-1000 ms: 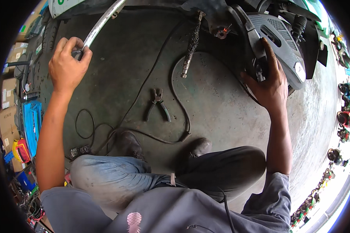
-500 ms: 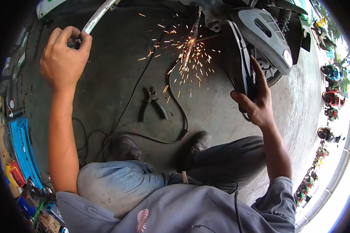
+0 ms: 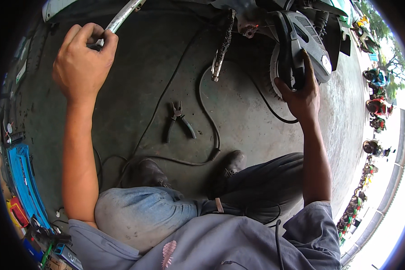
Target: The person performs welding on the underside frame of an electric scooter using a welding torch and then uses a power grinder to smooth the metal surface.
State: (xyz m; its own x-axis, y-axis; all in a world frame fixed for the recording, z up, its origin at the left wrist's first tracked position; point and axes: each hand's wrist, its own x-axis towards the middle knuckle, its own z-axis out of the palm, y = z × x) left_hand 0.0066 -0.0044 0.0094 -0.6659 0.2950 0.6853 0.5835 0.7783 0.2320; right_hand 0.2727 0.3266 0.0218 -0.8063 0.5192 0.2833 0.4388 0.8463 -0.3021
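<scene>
At the upper left, my left hand [image 3: 83,60] is closed round the lower end of a silver metal tube [image 3: 123,17], which runs up out of view. My right hand [image 3: 303,96] grips a black handled piece [image 3: 297,49]. It is seen nearly edge-on, and its kind is unclear. It stands beside a grey motorbike cover [image 3: 317,49] and partly hides it. Left of that, a dark, rough rod [image 3: 225,40] hangs from the vehicle, its lower end silvery. A small red glow [image 3: 256,27] shows on a dirty metal bracket [image 3: 248,31].
Pliers [image 3: 179,120] lie spread on the concrete floor between the bike and my shoes. A dark cable [image 3: 217,144] curves across the floor. Blue flat pieces [image 3: 28,180] and assorted tools lie at left. Several motorbikes [image 3: 378,108] stand along the far right.
The shower of sparks around the hanging rod is gone. My right hand and the black piece have shifted up and slightly right; my left hand has moved up and right.
</scene>
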